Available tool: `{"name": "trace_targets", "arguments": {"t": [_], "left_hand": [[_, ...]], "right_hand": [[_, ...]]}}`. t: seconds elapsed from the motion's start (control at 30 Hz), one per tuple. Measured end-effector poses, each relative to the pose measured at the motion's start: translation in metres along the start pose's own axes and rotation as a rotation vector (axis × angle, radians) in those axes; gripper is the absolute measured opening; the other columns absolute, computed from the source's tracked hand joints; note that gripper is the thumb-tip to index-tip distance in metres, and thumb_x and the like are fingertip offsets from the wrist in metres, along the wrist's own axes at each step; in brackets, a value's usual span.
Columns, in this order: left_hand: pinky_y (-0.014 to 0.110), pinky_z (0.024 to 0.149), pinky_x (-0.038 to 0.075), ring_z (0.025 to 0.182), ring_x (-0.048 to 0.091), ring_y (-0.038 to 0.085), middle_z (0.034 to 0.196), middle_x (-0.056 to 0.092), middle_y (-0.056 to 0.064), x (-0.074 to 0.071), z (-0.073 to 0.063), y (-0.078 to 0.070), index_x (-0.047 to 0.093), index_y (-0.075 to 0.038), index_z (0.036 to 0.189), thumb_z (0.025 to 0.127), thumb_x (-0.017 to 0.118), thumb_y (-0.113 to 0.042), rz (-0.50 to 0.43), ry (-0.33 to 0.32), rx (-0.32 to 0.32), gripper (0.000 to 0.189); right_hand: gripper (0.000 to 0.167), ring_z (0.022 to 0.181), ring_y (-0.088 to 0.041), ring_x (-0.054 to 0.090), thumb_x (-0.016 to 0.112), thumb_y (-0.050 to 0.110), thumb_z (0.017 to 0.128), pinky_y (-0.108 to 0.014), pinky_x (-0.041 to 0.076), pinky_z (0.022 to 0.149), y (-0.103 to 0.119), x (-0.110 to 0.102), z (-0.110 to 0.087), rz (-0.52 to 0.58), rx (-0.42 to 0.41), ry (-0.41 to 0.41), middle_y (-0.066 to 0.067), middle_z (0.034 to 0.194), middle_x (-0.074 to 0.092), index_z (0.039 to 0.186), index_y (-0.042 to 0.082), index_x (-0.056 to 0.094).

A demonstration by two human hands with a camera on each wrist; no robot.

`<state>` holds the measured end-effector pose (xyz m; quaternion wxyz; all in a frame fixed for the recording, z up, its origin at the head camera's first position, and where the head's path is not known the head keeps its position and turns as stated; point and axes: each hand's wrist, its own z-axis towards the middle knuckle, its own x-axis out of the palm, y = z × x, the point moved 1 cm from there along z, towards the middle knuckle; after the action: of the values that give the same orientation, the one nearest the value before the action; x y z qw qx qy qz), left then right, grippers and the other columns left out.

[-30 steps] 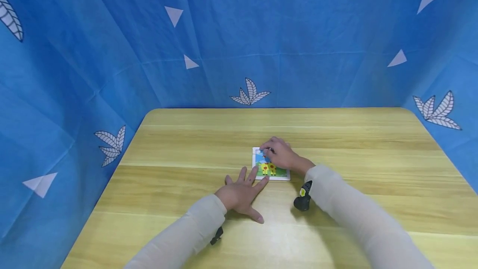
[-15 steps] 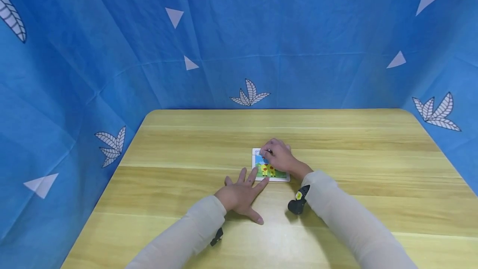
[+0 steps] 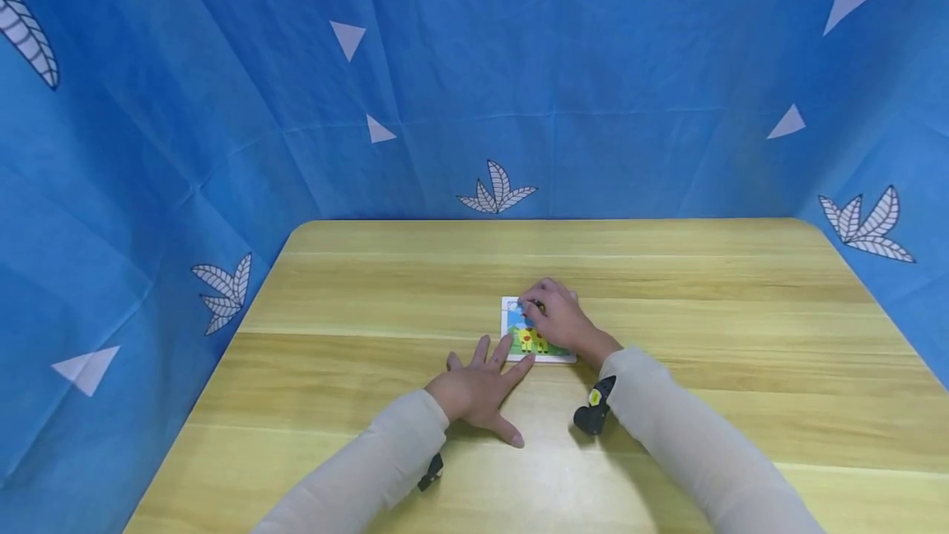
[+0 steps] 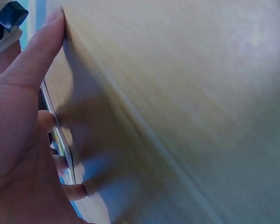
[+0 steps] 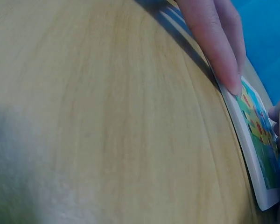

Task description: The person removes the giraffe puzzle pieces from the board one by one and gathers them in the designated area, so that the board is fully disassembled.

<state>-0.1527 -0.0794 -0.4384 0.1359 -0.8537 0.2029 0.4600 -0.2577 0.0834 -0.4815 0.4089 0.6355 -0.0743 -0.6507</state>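
A small white-framed picture puzzle (image 3: 556, 358) lies flat on the table, showing a yellow, red-spotted animal on green under a blue sky. Across its near left edge spreads my left hand (image 3: 478, 390), palm down, two fingertips touching the frame. The right hand (image 3: 559, 318) covers the puzzle's upper right part, thumb and fingers bent together. A dark and yellow bit (image 3: 539, 305), apparently a puzzle piece, shows in their pinch; its outline is mostly hidden. In the right wrist view, left-hand fingers (image 5: 217, 46) press the frame (image 5: 247, 151), and right-hand fingertips meet the picture.
The wood-grain table (image 3: 356, 295) extends on all sides of the puzzle. Behind and to the left hangs a blue cloth (image 3: 630, 89) with white leaves and triangles. Each wrist wears a black camera, such as the right one (image 3: 596, 406).
The right hand shifts slightly over the puzzle, its wrist turning a little, and the animal's body now looks more joined up. My left hand holds its place.
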Motion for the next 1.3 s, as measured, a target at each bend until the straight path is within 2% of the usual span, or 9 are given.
{"name": "trace_targets", "arguments": {"t": [0.37,0.8,1.3], "left_hand": [[0.071,0.099,0.023,0.144,0.002,0.038,0.158,-0.014,0.008,0.0009,-0.0016,0.0013,-0.001,-0.039,0.150,0.066,0.057,-0.079,-0.021,-0.017,0.015,0.110],[0.070,0.099,0.023,0.144,0.001,0.038,0.158,-0.014,0.009,0.0000,-0.0002,0.0017,-0.002,-0.040,0.150,0.066,0.056,-0.080,-0.010,-0.004,0.013,0.110],[0.070,0.099,0.024,0.144,0.002,0.037,0.159,-0.012,0.008,-0.0006,0.0000,0.0015,-0.001,-0.041,0.150,0.066,0.058,-0.079,-0.010,-0.009,0.004,0.109]], "right_hand": [[0.026,0.108,-0.028,0.050,0.051,0.018,0.094,-0.046,0.033,0.085,0.0000,0.0029,-0.0011,-0.015,-0.022,-0.042,-0.009,0.113,0.057,0.108,0.008,0.070],[0.026,0.114,-0.031,0.045,0.048,0.020,0.096,-0.048,0.031,0.089,0.0009,0.0003,0.0010,0.001,0.016,-0.012,-0.010,0.119,0.055,0.105,0.010,0.070],[0.025,0.116,-0.030,0.046,0.047,0.022,0.097,-0.046,0.032,0.086,0.0008,0.0022,0.0027,-0.012,0.031,-0.009,-0.010,0.120,0.056,0.103,0.011,0.069]]}}
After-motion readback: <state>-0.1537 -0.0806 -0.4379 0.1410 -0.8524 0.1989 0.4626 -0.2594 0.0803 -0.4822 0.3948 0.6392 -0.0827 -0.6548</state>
